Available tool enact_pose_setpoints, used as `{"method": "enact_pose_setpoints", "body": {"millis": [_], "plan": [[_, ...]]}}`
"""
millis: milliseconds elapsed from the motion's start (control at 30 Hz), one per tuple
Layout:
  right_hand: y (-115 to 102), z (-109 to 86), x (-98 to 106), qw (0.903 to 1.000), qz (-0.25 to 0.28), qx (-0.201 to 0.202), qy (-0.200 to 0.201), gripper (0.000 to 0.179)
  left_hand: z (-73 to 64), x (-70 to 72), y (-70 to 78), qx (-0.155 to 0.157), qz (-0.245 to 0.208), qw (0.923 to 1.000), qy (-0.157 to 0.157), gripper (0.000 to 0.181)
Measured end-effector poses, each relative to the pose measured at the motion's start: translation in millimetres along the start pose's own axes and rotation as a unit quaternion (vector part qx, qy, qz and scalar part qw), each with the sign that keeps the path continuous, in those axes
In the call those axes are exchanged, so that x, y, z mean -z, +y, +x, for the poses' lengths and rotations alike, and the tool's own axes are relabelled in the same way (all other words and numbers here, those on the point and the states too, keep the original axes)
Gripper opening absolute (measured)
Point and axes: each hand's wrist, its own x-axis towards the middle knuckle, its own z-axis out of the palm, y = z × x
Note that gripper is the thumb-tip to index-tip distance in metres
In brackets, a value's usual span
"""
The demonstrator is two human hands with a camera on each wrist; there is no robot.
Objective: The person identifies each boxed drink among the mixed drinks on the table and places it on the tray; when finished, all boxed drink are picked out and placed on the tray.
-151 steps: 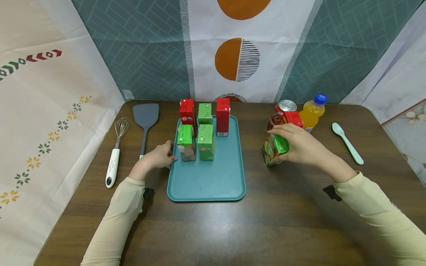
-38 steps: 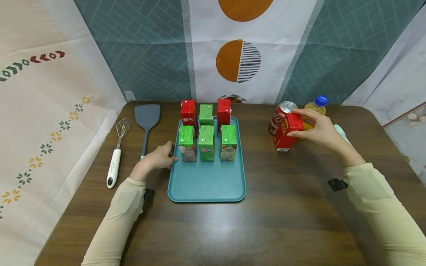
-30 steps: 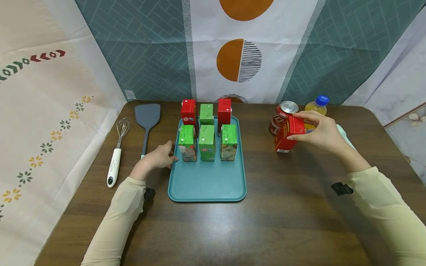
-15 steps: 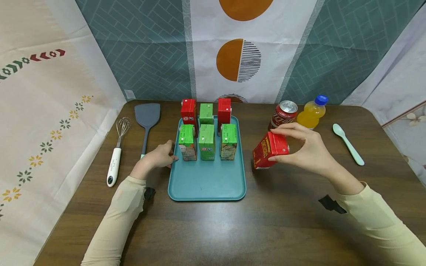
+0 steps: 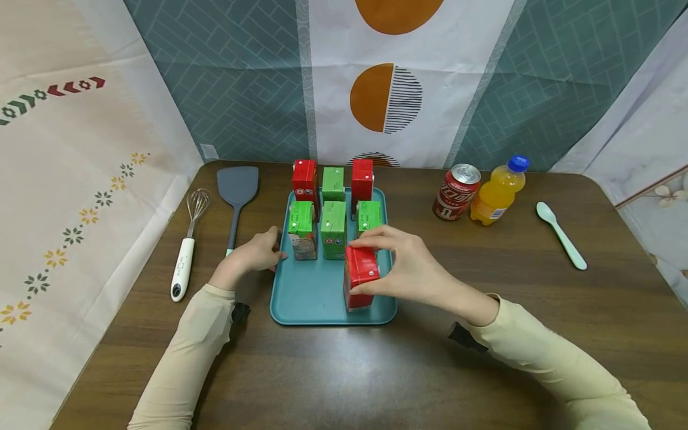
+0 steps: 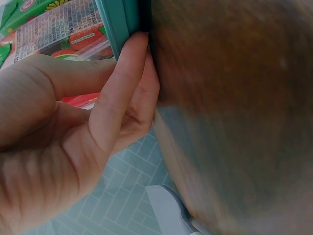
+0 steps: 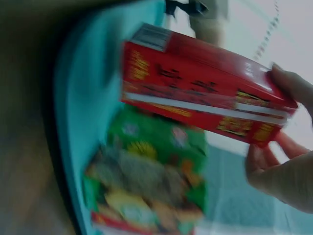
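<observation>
My right hand (image 5: 411, 269) pinches a red juice box (image 5: 359, 272) near its top, over the front right part of a teal tray (image 5: 309, 301). In the right wrist view this red box (image 7: 195, 81) overlaps the tray, with a green carton (image 7: 146, 171) beyond it. Thumb and fingers of my left hand (image 5: 257, 251) grip the tray's left rim (image 6: 117, 24). Standing on the tray are a back row of a red box (image 5: 304, 179), a green box (image 5: 332, 182) and a red box (image 5: 362, 179), and a middle row of green cartons (image 5: 334, 230), the rightmost partly hidden by my right hand.
A red soda can (image 5: 455, 194) and an orange drink bottle (image 5: 495, 194) stand at the back right. Farther right lies a pale green spoon (image 5: 561, 236). Left of the tray lie a whisk (image 5: 185, 257) and a grey spatula (image 5: 236, 188).
A green carton was set in the middle row's right spot. My right hand then picked up the red box beside the can and carried it left over the tray. My left hand stayed put.
</observation>
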Motion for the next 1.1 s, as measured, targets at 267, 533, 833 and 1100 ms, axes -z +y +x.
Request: {"method": "enact_pose_setpoints", "body": {"millis": [267,533,833,1100], "plan": [[-17,22.5,-47,0.9986,0.034,0.025,-0.031,0.057,-4.1,-0.4,1.6,-0.003,-0.006,1.0,0.003,0.05],[-26,43.8,-65,0.9997,0.014,-0.001,-0.022,0.056,-2.5,-1.5,0.1,-0.02,0.0,0.9998,0.008,0.043],[-30,42.0,-71,0.999,-0.032,0.025,-0.018,0.068,-1.6,-2.7,0.3,-0.033,-0.015,0.9993,0.01,0.042],[-6,13.7,-45,0.9976,-0.046,0.007,-0.052,0.075,-10.8,6.2,-4.1,-0.042,0.028,0.9978,0.042,0.04]]}}
